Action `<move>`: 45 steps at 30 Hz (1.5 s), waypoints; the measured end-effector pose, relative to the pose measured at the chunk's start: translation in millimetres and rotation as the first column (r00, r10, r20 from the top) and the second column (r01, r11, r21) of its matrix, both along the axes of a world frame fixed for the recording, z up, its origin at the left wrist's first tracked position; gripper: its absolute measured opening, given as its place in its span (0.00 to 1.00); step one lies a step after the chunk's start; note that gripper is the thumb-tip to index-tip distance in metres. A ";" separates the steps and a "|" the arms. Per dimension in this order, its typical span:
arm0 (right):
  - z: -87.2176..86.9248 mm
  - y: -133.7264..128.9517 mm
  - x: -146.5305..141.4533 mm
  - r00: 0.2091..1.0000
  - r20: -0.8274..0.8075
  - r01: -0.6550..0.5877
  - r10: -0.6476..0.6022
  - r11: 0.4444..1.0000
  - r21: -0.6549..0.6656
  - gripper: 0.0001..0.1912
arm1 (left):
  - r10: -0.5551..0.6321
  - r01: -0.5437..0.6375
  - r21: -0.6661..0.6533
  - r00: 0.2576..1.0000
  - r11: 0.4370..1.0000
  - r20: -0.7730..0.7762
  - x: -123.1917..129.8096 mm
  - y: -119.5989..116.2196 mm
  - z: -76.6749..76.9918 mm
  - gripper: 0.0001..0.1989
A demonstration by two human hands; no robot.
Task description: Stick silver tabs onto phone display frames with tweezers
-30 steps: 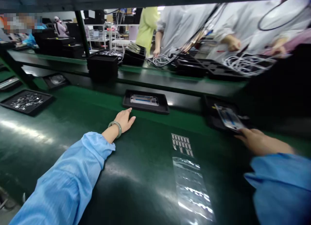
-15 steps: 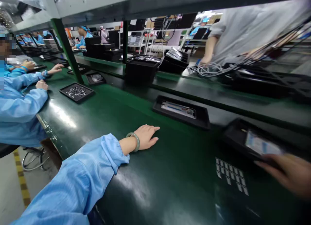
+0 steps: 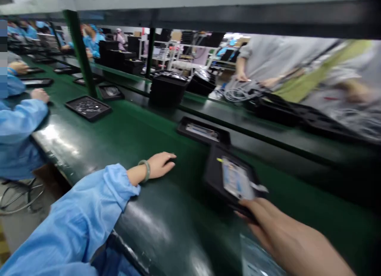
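My right hand (image 3: 276, 224) grips the near edge of a black tray (image 3: 213, 174), thumb on top. A flat, pale, phone-sized part (image 3: 236, 178) with bluish areas lies in it, beside a small yellow bit; motion blurs both. My left hand (image 3: 157, 165), with a green bangle at the wrist, rests on the green tabletop (image 3: 143, 129), fingers stretched out and holding nothing. Just beyond the held tray sits another black tray (image 3: 183, 129) with a long framed part (image 3: 202, 131) inside.
Farther left are a black tray of small metal pieces (image 3: 89, 107) and a smaller tray (image 3: 111, 92). A green post (image 3: 80, 53) holds up the overhead shelf. A clear plastic bag (image 3: 257, 258) lies near my right forearm. People work at left and across the bench.
My right hand has carried the black tray leftward, close to the other tray. My left hand still lies on the table. The view has shifted, and the rows of small labels are out of sight.
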State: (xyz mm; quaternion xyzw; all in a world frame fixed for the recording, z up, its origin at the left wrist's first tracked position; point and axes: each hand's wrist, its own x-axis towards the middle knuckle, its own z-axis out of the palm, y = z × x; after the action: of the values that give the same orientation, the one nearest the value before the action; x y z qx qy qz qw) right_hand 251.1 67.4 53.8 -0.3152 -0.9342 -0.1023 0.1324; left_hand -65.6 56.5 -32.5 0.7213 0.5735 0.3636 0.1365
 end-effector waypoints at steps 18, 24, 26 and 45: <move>26.4 -81.6 -38.4 0.877 -0.273 -0.433 0.396 0.404 -0.806 0.09 | 0.021 0.055 -0.185 0.922 0.981 0.386 17.5 -24.7 13.2 0.20; 3.4 -21.2 -30.1 0.584 -0.668 -0.574 -0.461 0.347 -0.741 0.27 | -0.071 0.155 -0.213 0.932 0.965 0.356 45.9 -45.3 29.8 0.17; -14.2 -10.8 -36.0 0.461 -0.629 -0.606 -0.626 0.296 -0.739 0.28 | -0.096 0.183 -0.217 0.928 0.959 0.359 51.9 -49.8 30.7 0.16; -39.8 -13.7 -76.7 0.357 -0.686 -0.658 -0.634 0.351 -0.666 0.07 | -0.188 0.234 -0.191 0.955 0.953 0.230 58.7 -54.3 25.8 0.10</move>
State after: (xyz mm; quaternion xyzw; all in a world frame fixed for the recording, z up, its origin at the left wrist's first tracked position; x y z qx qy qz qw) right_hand 174.4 53.7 14.0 -0.3116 -0.5422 0.6512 0.4300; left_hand -6.9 2.3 -6.6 0.7172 0.5112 0.3562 0.3121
